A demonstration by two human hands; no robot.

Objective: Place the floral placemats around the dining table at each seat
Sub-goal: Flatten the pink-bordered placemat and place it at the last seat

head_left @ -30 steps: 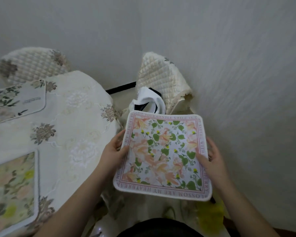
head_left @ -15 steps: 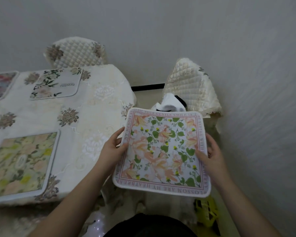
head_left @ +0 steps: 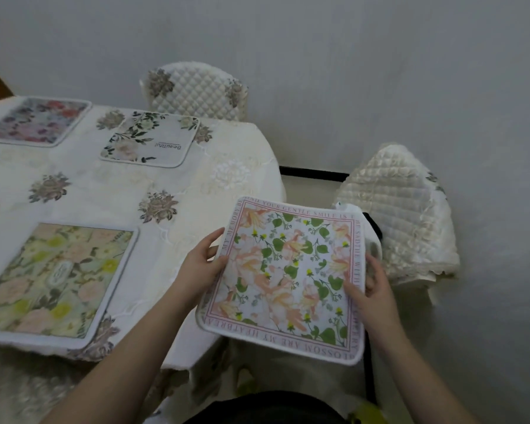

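- Head view: a pink-bordered mat (head_left: pixel 288 280) is held flat in the air by both hands, just off the right edge of the desk (head_left: pixel 172 191), its upper left corner over the cloth.
- The left hand (head_left: pixel 201 266) is closed on the mat's left edge, thumb on top and fingers under; the right hand (head_left: pixel 372 290) grips the right edge the same way. A grip on opposite edges is judged to keep the soft mat level and square for laying.
- Three mats are already laid on the desk: a green-yellow one (head_left: pixel 55 283) at the near edge, a white one (head_left: pixel 150 139) at the far edge before a quilted chair (head_left: pixel 196 93), and a pink-purple one (head_left: pixel 37 120) at the far left. Each appears set in front of a seat.
- A second chair (head_left: pixel 401 215) stands to the right, beyond the held mat; the bare desk end facing it is judged the likely place for this mat.
- A white and black object (head_left: pixel 371 228) lies on that chair, partly hidden; what it is cannot be told.
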